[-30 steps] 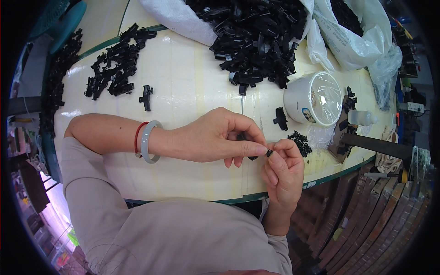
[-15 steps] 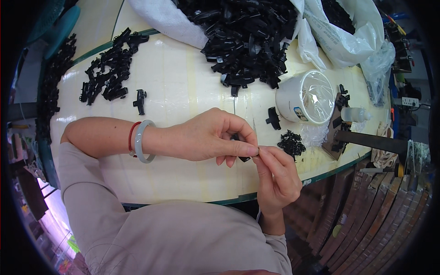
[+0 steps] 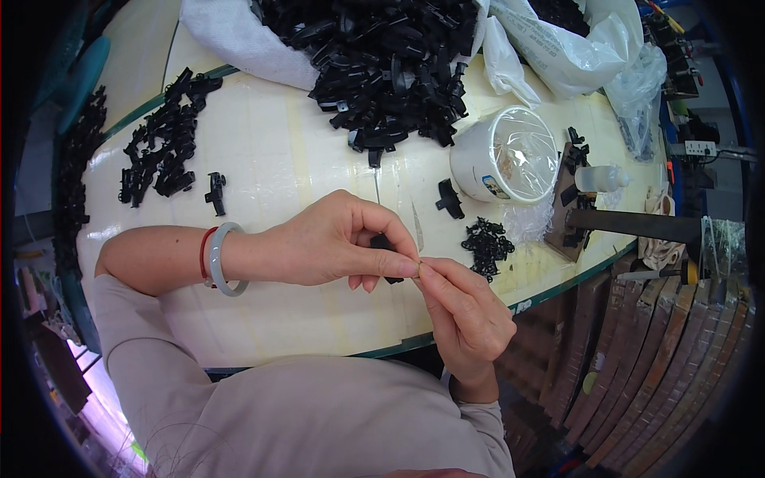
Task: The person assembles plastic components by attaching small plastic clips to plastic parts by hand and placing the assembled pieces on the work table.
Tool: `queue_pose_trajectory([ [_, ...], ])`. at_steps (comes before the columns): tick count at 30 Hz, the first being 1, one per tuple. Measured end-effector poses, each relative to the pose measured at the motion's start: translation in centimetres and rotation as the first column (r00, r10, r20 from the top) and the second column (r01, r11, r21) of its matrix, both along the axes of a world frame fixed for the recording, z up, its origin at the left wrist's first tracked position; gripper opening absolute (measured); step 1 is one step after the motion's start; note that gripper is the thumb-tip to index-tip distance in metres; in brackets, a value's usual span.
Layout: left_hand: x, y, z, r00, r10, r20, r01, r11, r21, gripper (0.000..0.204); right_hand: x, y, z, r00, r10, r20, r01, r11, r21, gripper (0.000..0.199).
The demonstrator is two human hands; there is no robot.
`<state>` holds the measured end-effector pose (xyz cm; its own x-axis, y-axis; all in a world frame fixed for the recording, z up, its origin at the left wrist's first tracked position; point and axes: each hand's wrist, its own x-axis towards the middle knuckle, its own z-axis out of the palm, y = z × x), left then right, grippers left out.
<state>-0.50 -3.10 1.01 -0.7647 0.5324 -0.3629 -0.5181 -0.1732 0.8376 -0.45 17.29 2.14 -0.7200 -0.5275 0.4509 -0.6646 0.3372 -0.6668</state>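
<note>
My left hand (image 3: 331, 245) is closed round a black plastic part (image 3: 380, 242), which is mostly covered by the fingers. Its thumb and index fingertips meet those of my right hand (image 3: 470, 315), which is closed in a pinch. Between the touching fingertips shows a tiny thin thing (image 3: 417, 269), too small to name. Both hands are above the pale tabletop (image 3: 279, 319). Right of them lie a single black part (image 3: 449, 198) and a small pile of little black pieces (image 3: 488, 246). Another lone black part (image 3: 215, 193) is beyond my left wrist.
A large heap of black parts (image 3: 390, 72) spills from a white sack (image 3: 239, 40) at the back. A white tub (image 3: 478, 163) with clear film stands at right, near a small bottle (image 3: 602, 178) and a dark metal bar (image 3: 637, 225). More black parts (image 3: 171, 143) lie far left.
The whole view has shifted slightly, with the table's things now further left. My hands stay pinched together, and the tiny thing between the fingertips shows a little more.
</note>
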Motion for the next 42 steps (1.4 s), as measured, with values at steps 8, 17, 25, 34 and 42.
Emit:
queue_pose_trajectory([
  [8, 0.3, 0.3, -0.4, 0.992, -0.018, -0.125, 0.016, 1.000, -0.023, 0.017, -5.6, 2.6, 3.0, 0.935, -0.123, -0.333, 0.167, 0.980, 0.106, 0.025],
  [17, -0.1, 0.0, -0.7, 0.997, -0.038, -0.066, 0.043, 0.997, 0.070, 0.034, -12.1, 2.1, 4.8, 0.861, 0.166, -0.480, 0.034, 0.924, 0.380, 0.025],
  [25, -0.3, -0.2, -1.0, 0.970, -0.093, -0.226, 0.094, 0.996, -0.005, 0.036, -12.3, 1.4, 5.4, 0.845, 0.271, -0.461, 0.021, 0.845, 0.534, 0.033],
  [34, -0.3, -0.4, -0.8, 0.996, 0.003, -0.094, 0.008, 0.993, 0.116, 0.034, -9.4, 2.1, 5.7, 0.987, 0.107, -0.119, -0.081, 0.975, 0.206, 0.023],
  [42, -0.3, -0.2, -0.9, 0.993, 0.104, 0.063, -0.116, 0.969, 0.219, 0.027, -3.6, 0.9, 0.8, 0.957, -0.039, 0.287, 0.098, 0.976, -0.195, 0.021],
])
